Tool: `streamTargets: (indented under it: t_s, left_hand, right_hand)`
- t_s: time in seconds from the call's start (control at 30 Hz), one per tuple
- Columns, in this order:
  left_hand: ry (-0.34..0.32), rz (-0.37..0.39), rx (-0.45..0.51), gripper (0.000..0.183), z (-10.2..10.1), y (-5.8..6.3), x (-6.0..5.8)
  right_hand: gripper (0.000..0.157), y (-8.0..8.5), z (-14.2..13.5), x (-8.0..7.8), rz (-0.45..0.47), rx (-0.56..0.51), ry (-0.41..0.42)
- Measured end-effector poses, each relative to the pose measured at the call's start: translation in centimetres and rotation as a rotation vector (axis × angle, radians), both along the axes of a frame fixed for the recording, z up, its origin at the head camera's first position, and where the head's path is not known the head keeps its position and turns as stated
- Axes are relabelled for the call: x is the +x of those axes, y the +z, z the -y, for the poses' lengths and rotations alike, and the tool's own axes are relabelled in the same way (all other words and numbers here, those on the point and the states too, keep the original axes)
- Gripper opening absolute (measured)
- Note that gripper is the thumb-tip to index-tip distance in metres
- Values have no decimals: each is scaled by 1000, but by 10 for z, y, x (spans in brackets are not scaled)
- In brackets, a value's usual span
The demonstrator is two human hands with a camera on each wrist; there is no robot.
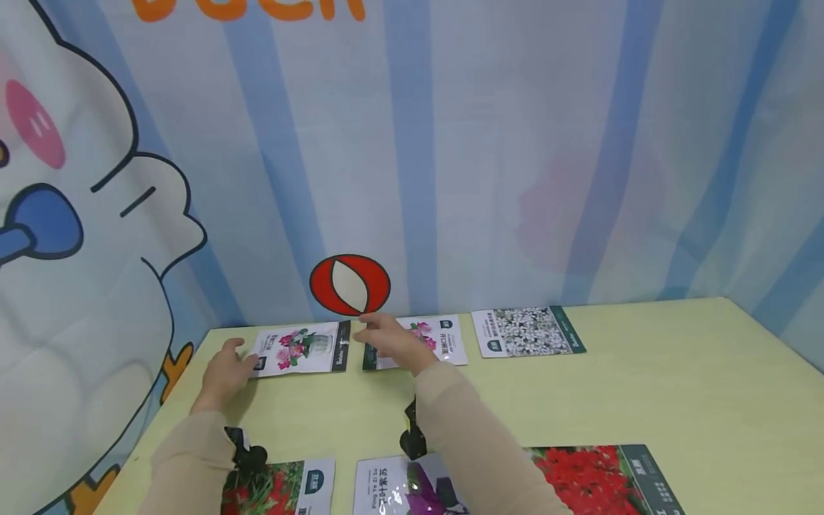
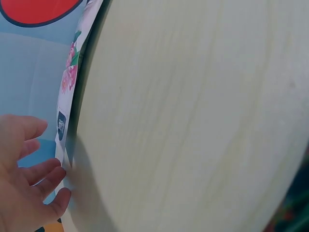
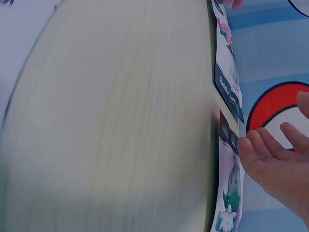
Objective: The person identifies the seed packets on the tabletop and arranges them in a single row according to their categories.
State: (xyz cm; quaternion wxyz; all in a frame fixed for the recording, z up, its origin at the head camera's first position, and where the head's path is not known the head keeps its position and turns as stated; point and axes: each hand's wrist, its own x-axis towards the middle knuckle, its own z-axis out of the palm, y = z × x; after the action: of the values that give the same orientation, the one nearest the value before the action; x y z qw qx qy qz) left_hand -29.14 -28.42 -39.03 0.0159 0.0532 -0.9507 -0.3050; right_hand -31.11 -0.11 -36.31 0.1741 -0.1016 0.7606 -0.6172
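Note:
My left hand (image 1: pixel 225 368) is at the left end of a flat seed packet (image 1: pixel 299 349) with pink flowers, its fingertips right at the packet's edge in the head view. Loosely spread fingers show on that hand in the left wrist view. My right hand (image 1: pixel 395 342) reaches over a second pink-flower packet (image 1: pixel 450 342) and hides part of its middle. Its fingers are extended near the dark left end of that packet, with nothing between them. The right wrist view shows the two packets lying end to end with a small gap.
A packet with white blossoms (image 1: pixel 531 332) lies farther right along the table's back edge. Nearer me are two red-flower packets (image 1: pixel 273 486) (image 1: pixel 592 476) and a purple-leaf packet (image 1: pixel 386 490), partly covered by my sleeves. A printed curtain (image 1: pixel 476 179) hangs behind the pale yellow table (image 1: pixel 656 379).

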Motion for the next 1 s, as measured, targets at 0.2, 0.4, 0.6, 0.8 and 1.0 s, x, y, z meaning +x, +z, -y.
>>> streamTargets:
  t_s: [0.2, 0.4, 0.6, 0.8, 1.0]
  left_hand:
    - [19, -17, 16, 54, -1, -5, -1]
    - [56, -26, 44, 54, -1, -10, -3]
    - [95, -9, 55, 53, -5, -8, -4]
    - [114, -17, 79, 53, -6, -9, -3]
    - [119, -42, 85, 49, -3, -12, -4]
  right_hand:
    - [51, -10, 15, -1, -15, -66, -67]
    - [53, -16, 29, 2, 23, -134, -158]
    - [56, -21, 38, 6, 68, -181, -162]
    - [56, -26, 41, 8, 125, -278, -183]
    - [55, -29, 45, 9, 174, -340, -186]
